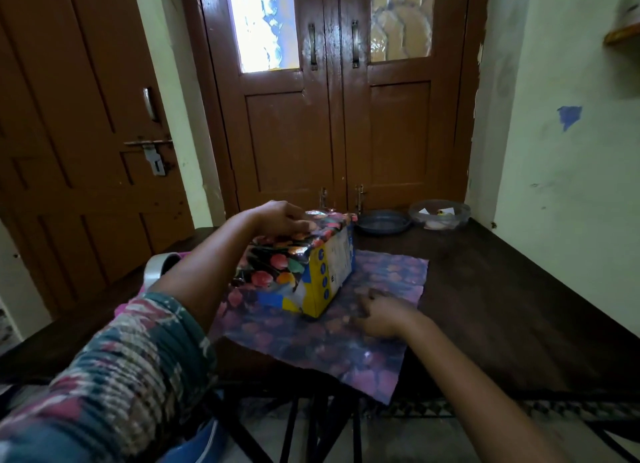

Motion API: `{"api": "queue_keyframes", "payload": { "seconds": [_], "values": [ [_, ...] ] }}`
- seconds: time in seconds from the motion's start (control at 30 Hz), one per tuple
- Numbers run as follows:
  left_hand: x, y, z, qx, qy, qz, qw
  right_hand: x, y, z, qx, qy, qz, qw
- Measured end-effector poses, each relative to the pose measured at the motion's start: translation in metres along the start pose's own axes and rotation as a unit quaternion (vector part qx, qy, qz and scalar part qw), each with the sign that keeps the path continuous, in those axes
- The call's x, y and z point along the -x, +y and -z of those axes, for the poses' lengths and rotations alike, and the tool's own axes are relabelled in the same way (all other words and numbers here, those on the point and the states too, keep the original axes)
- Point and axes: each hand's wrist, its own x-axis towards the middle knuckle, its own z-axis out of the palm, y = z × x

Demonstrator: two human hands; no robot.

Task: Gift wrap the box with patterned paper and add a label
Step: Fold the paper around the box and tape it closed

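A yellow and blue box (330, 275) stands on a sheet of patterned paper (322, 338) spread on the dark table. The paper's glossy flowered flap (277, 261) is folded over the box's left side and top. My left hand (284, 216) presses that flap down on the box top, fingers flat. My right hand (381, 312) rests on the flat paper just right of the box, fingers bent against the sheet; whether it pinches the paper I cannot tell. The box's near end is bare. No label is in view.
A roll of tape (159, 268) sits left of the box, partly behind my left forearm. A dark dish (382, 221) and a clear bowl (438, 214) stand at the table's far edge before brown double doors. A wall borders the table on the right.
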Motion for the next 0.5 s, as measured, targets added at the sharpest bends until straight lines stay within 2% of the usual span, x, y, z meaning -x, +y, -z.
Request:
{"api": "queue_keyframes", "payload": {
  "seconds": [0.1,0.23,0.33,0.43,0.5],
  "values": [
    [-0.001,-0.005,0.001,-0.071,0.03,0.001,0.997,-0.014,0.011,0.011,0.034,-0.049,-0.046,0.997],
    [-0.007,0.01,0.006,-0.179,0.011,0.014,0.984,-0.036,0.005,0.037,0.028,-0.099,-0.086,0.991],
    [-0.012,0.018,0.007,-0.22,0.006,0.013,0.975,-0.033,-0.002,0.051,0.053,-0.081,-0.122,0.988],
    [-0.007,0.013,0.009,-0.223,0.021,-0.006,0.975,-0.032,-0.003,0.056,0.012,-0.054,-0.125,0.991],
    [-0.007,0.002,0.005,-0.154,0.01,-0.062,0.986,-0.047,0.006,0.039,-0.053,-0.035,-0.134,0.989]
  ]
}}
